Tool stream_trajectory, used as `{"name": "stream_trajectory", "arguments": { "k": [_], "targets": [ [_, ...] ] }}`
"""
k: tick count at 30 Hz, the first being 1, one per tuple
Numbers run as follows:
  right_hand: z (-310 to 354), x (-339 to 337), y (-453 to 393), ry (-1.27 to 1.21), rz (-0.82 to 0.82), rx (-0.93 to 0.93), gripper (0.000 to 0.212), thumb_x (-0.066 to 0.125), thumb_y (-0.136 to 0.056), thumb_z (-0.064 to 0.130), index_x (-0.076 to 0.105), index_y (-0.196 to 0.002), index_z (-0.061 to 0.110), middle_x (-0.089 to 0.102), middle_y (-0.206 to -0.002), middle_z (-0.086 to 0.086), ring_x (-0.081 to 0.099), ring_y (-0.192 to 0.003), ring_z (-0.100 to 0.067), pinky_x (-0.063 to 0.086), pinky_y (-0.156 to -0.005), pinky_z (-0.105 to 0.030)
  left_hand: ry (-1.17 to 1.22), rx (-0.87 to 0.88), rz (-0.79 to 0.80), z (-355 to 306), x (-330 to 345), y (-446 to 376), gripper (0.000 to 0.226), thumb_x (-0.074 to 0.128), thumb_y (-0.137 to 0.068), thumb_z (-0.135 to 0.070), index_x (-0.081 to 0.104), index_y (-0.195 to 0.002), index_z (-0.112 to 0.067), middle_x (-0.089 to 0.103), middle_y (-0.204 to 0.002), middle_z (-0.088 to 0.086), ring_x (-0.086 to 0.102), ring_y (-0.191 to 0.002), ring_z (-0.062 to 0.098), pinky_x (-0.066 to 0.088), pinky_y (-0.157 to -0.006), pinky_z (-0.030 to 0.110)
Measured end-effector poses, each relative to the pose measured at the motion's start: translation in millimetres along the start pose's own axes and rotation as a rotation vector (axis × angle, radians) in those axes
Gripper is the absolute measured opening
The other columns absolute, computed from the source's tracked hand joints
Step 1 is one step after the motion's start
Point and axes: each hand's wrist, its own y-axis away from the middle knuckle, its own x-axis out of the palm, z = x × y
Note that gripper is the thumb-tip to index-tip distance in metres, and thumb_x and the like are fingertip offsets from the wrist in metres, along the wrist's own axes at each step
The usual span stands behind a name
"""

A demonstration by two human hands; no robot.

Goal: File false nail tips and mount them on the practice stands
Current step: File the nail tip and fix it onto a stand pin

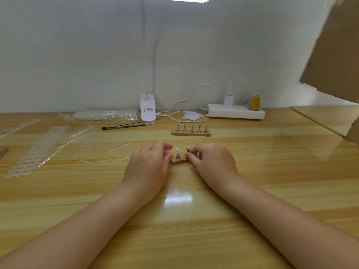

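A small wooden practice base (179, 162) lies between my hands at the table's middle. One metal stand on it (177, 156) carries a white nail tip (177, 149). My left hand (149, 167) curls over the base's left end, and a clear nail tip (168, 151) shows at its fingertips. My right hand (210, 162) pinches a second metal stand (187, 149) at the base's right side. A second wooden base (191, 134) with several bare metal stands sits farther back.
Clear plastic nail-tip strips (38, 150) and loose sprues lie at the left. A bag of tips (105, 114), a black brush (124, 126), a clip lamp (148, 109), its cable and a white power strip (236, 113) line the wall. Cardboard (334, 55) hangs at the upper right.
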Motion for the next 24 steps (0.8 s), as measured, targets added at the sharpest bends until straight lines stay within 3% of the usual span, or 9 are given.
{"name": "stream_trajectory", "arguments": {
  "k": [3,8,14,20,24],
  "targets": [
    [1.9,-0.3,2.2,-0.022,-0.017,-0.03,0.018,0.057,-0.092,0.031,0.072,-0.1,0.026,0.069,-0.083,0.006,0.061,-0.086,-0.019,0.046,-0.067,-0.03,0.011,-0.009,-0.005,0.4,-0.4,0.0,0.021,0.053,-0.097,-0.024,0.057,-0.116,-0.017,0.068,-0.106,-0.004,0.058,-0.102,0.019,0.032,-0.091,0.031],
    [2.7,-2.5,6.6,-0.132,-0.066,-0.121,0.009,0.059,-0.091,0.027,0.067,-0.093,0.022,0.047,-0.063,0.014,0.048,-0.064,-0.008,0.039,-0.058,-0.029,0.125,0.025,-0.084,1.4,-6.6,1.7,0.018,0.059,-0.094,-0.021,0.063,-0.111,-0.018,0.064,-0.105,-0.004,0.059,-0.096,0.017,0.043,-0.085,0.034],
    [4.5,-6.6,13.0,-0.276,-0.076,-0.206,0.007,0.063,-0.092,0.025,0.067,-0.094,0.019,0.063,-0.08,0.009,0.058,-0.071,-0.007,0.048,-0.068,-0.028,0.27,0.116,-0.12,-5.5,-12.4,4.7,0.021,0.068,-0.087,-0.015,0.068,-0.108,-0.016,0.064,-0.097,-0.007,0.058,-0.088,0.009,0.039,-0.078,0.01],
    [4.3,-6.5,14.4,-0.335,-0.084,-0.301,0.004,0.068,-0.089,0.015,0.07,-0.088,0.012,0.063,-0.073,0.006,0.053,-0.068,-0.005,0.041,-0.065,-0.017,0.259,0.203,-0.146,-7.9,-11.6,5.1,0.024,0.073,-0.082,-0.01,0.071,-0.106,-0.011,0.066,-0.098,-0.004,0.059,-0.088,0.013,0.047,-0.083,0.033],
    [3.6,-4.9,13.9,-0.359,-0.098,-0.341,0.007,0.068,-0.088,0.017,0.072,-0.086,0.011,0.066,-0.074,0.006,0.055,-0.069,-0.008,0.045,-0.067,-0.025,0.273,0.201,-0.14,-7.9,-11.6,5.0,0.024,0.073,-0.082,-0.011,0.071,-0.106,-0.012,0.065,-0.097,-0.007,0.058,-0.087,0.012,0.047,-0.083,0.036]
  ]
}}
